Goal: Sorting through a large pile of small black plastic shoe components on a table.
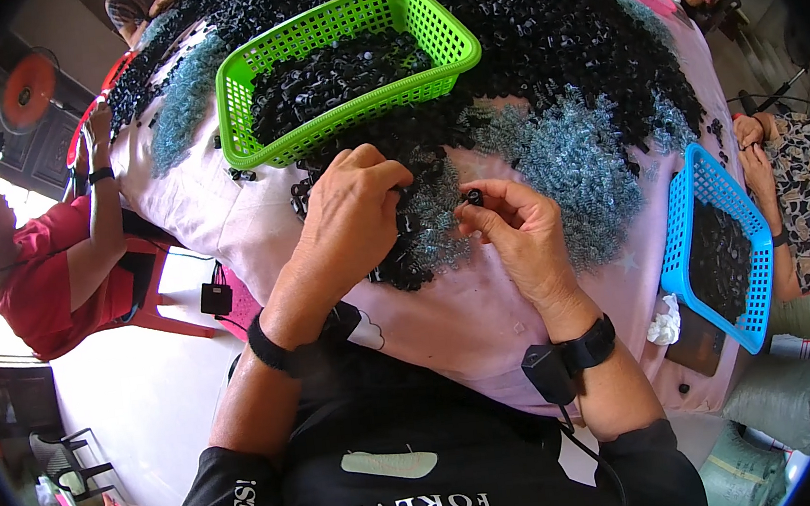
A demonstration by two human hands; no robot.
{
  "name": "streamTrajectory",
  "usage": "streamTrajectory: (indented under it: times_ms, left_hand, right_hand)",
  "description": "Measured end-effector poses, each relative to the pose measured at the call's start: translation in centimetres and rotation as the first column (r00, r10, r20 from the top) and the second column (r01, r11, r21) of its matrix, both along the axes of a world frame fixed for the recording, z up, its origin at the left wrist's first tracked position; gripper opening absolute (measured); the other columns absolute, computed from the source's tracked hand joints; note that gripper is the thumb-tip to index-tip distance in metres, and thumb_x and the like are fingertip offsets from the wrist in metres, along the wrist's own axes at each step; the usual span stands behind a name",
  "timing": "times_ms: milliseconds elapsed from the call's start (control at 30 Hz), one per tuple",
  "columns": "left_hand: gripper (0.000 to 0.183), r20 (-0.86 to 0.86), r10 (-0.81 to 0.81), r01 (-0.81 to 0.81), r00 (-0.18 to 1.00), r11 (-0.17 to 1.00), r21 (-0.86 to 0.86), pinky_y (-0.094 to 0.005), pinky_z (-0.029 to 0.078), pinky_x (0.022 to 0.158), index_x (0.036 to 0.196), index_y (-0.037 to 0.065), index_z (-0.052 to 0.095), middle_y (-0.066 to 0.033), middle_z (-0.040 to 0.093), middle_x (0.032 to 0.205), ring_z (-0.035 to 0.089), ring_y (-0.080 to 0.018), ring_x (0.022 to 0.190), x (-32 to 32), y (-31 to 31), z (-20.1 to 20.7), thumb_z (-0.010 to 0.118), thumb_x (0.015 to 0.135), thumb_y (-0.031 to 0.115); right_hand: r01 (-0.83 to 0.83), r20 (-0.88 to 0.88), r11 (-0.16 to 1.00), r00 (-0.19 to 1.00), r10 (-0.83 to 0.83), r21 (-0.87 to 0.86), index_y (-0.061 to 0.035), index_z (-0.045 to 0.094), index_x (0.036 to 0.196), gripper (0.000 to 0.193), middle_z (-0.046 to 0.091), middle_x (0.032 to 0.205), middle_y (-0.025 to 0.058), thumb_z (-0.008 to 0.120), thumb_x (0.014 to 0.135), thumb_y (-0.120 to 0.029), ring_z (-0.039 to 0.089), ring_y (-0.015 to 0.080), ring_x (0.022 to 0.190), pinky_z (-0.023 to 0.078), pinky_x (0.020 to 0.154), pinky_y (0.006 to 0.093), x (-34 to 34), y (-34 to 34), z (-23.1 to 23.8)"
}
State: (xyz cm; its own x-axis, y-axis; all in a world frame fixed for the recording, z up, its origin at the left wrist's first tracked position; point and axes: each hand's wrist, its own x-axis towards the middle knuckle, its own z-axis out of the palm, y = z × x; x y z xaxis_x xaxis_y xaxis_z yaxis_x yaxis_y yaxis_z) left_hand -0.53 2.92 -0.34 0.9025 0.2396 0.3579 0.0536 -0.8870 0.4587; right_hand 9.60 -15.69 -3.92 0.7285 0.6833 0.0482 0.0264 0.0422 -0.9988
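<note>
My right hand (525, 232) pinches a small black plastic part (475, 196) between thumb and fingertips, above the pink cloth. To its left my left hand (353, 202) is closed, fingers bent down over the black pile; a dark bit shows at its fingertips, too small to name. Between the two hands lie loose small metal springs (436, 221) mixed with black plastic parts (405, 271). A larger heap of silvery-blue springs (573, 178) spreads just right of my right hand. Beyond my left hand stands a green basket (354, 131) of black parts.
A big mound of black parts (549, 24) covers the far table. At the right edge stands a blue basket (680, 256) of dark parts, beside crumpled white tissue (663, 321). A person in red (54, 257) sits left; another in a patterned top (804, 195) sits right. More people are farther back.
</note>
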Motion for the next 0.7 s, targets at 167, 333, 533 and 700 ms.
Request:
streamTrajectory:
  times_ms: [167, 333, 533, 700]
  left_hand:
    - [0.018, -0.059, -0.034, 0.039, 0.998, 0.996, 0.085, -0.0422, 0.05, 0.085, 0.091, 0.005, 0.073, -0.0117, 0.062, 0.094, 0.061, -0.033, 0.096, 0.4, 0.1, 0.0, 0.067, 0.076, -0.003]
    - [0.015, -0.07, 0.015, -0.007, 0.997, 0.995, 0.102, -0.0417, 0.049, 0.085, 0.088, 0.004, 0.071, -0.0116, 0.062, 0.092, 0.061, -0.0329, 0.096, 0.3, 0.6, 0.6, 0.067, 0.076, -0.004]
    - [0.015, -0.051, 0.023, -0.018, 0.998, 0.996, 0.091, -0.042, 0.049, 0.084, 0.089, 0.004, 0.071, -0.012, 0.063, 0.092, 0.062, -0.0334, 0.095, 0.0, 1.3, 0.5, 0.067, 0.076, -0.003]
    - [0.015, -0.088, 0.014, -0.01, 0.996, 0.999, 0.037, -0.0417, 0.05, 0.084, 0.091, 0.003, 0.071, -0.0122, 0.063, 0.091, 0.062, -0.0335, 0.096, -0.9, 1.1, 1.4, 0.067, 0.077, -0.002]
  right_hand:
    - [0.044, -0.068, 0.999, 0.997, -0.042, 0.026, -0.0004, 0.069, 0.115, 0.021, 0.074, 0.09, 0.005, 0.069, 0.096, -0.011, 0.069, 0.0094, 0.078, 0.055, 0.069, 0.0218, 0.0, 0.0, 0.4]
    - [0.051, -0.091, 0.996, 0.995, -0.044, 0.074, -0.0012, 0.07, 0.114, 0.021, 0.074, 0.09, 0.0044, 0.069, 0.096, -0.013, 0.069, 0.0092, 0.077, 0.054, 0.068, 0.0212, 0.2, -0.1, 0.0]
    - [0.071, -0.035, 0.996, 0.997, -0.069, 0.053, -0.0019, 0.07, 0.112, 0.019, 0.074, 0.091, 0.0038, 0.07, 0.095, -0.01, 0.069, 0.0087, 0.077, 0.053, 0.067, 0.0204, 0.2, 0.0, -0.2]
    - [0.089, -0.07, 0.995, 0.994, -0.086, 0.042, -0.0015, 0.071, 0.11, 0.017, 0.074, 0.091, 0.0039, 0.069, 0.095, -0.008, 0.069, 0.0083, 0.077, 0.054, 0.068, 0.0206, 0.1, -0.1, 0.0]
